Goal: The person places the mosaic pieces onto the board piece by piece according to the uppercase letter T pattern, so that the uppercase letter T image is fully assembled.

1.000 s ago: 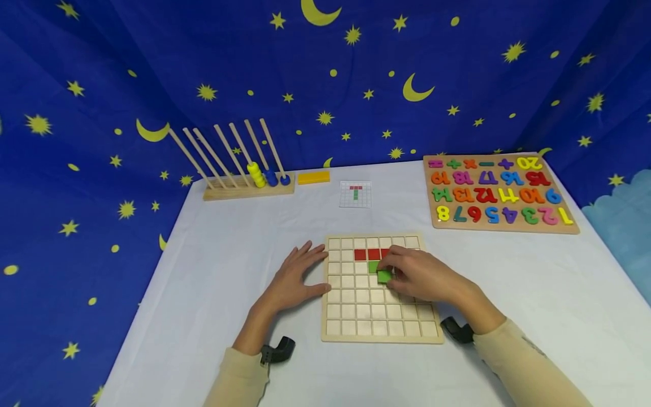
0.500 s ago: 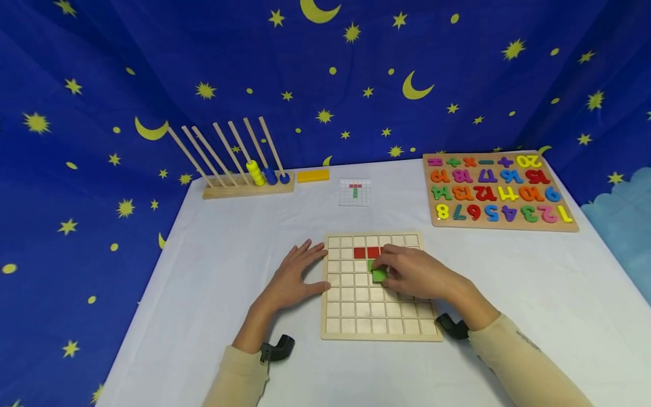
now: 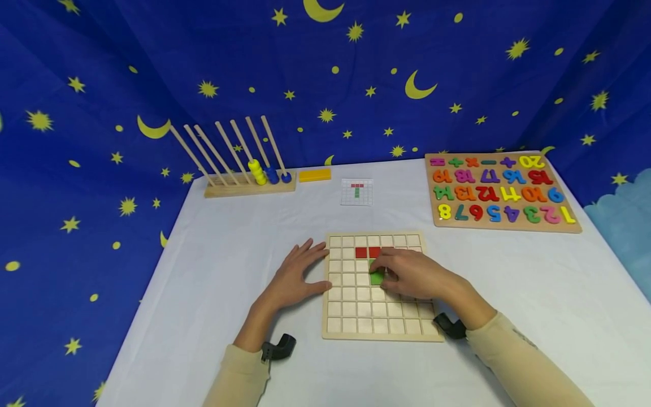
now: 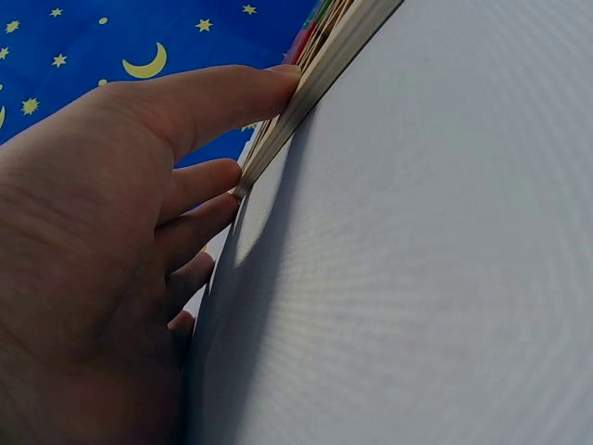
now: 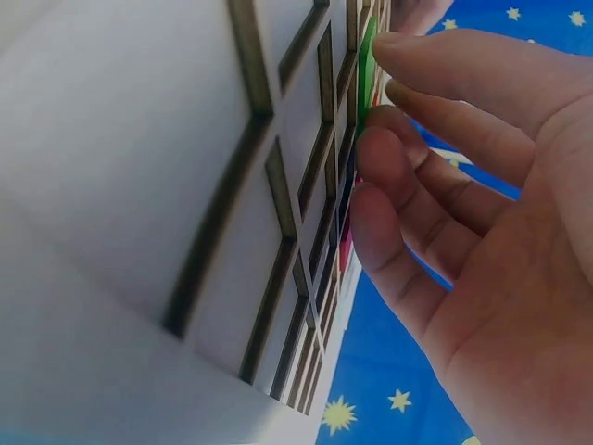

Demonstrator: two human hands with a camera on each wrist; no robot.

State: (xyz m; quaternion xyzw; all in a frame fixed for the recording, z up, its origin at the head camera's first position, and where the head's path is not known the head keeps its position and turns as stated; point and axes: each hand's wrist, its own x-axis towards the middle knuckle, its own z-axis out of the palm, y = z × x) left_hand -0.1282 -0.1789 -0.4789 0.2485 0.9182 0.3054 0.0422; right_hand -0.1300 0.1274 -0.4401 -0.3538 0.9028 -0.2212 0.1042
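A wooden grid board [image 3: 348, 326] lies on the white table. Two red tiles [image 3: 360, 252] show in its second row; part of a third is visible by the right hand. My right hand [image 3: 419, 273] is over the board, pinching a green tile [image 3: 377, 278] between thumb and fingers at a cell in the middle. Just above it another green tile [image 3: 372, 263] is mostly hidden by the fingers. In the right wrist view the thumb touches the green tile [image 5: 368, 69]. My left hand [image 3: 294, 281] rests spread at the board's left edge, thumb and fingertips [image 4: 285, 83] touching it.
Behind the board lies a pattern card [image 3: 356, 192] with a red and green T. A peg abacus [image 3: 249, 190] with yellow and blue beads stands back left, beside a yellow bar [image 3: 315, 175]. A number puzzle board [image 3: 506, 227] lies back right, before a starry blue cloth [image 3: 244, 51].
My right hand has moved slightly left with the green tile, which now lies flatter, lined up below the other green one. My left hand has stayed at the board's edge.
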